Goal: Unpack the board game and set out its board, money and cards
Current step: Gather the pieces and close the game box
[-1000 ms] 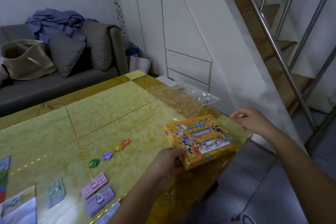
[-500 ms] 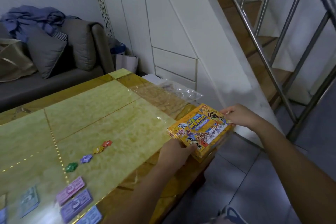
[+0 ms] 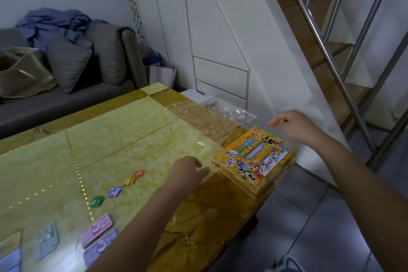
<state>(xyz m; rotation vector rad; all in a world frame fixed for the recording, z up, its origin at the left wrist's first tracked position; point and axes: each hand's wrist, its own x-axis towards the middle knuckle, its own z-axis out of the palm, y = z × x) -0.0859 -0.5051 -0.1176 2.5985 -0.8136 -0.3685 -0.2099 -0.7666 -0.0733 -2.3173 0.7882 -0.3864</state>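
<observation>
On table [image 3: 132,128], box [image 3: 254,159] lies between slack left grip [image 3: 187,170], right grip [image 3: 293,126].

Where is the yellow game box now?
In the head view, the game box lies at the right edge of the table, between the left hand and right hand, beside the plastic wrap.

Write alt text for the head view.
A yellow game box sits on the table's right corner, gripped by neither hand: the left hand hovers at its left end, the right hand beyond its far side. Star tokens and play money lie further left.
</observation>
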